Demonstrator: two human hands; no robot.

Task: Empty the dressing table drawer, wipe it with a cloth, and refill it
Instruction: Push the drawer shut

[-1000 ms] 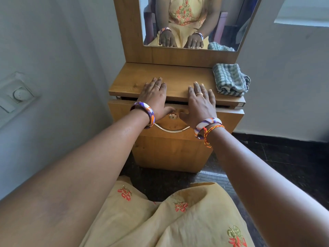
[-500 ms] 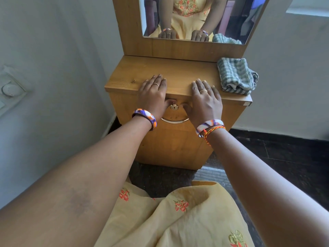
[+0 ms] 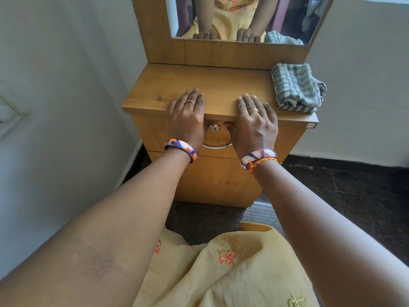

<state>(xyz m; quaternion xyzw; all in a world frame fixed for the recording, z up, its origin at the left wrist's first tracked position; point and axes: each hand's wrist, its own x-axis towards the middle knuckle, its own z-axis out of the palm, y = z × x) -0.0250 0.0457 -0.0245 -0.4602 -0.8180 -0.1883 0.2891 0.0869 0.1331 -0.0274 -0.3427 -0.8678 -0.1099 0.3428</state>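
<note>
The wooden dressing table (image 3: pixel 217 80) stands in front of me, its drawer (image 3: pixel 150 134) pushed flush under the top. A keyhole lock (image 3: pixel 214 128) and a curved metal handle (image 3: pixel 218 146) show between my wrists. My left hand (image 3: pixel 187 116) lies flat over the top's front edge, left of the lock. My right hand (image 3: pixel 254 122) lies the same way on the other side, thumb tucked against the drawer front. Neither hand holds anything. A folded green-and-white checked cloth (image 3: pixel 297 88) sits on the top's right end, clear of my right hand. The drawer's inside is hidden.
A mirror (image 3: pixel 232 18) rises behind the top and reflects my hands and the cloth. A white wall with a switch plate (image 3: pixel 6 114) is close on the left. Dark floor (image 3: pixel 343 196) lies to the right. My yellow dress (image 3: pixel 232 273) covers my lap below.
One second ago the drawer stood slightly out with a dark gap under the top. It has since slid in flush. Both hands stayed on the front edge.
</note>
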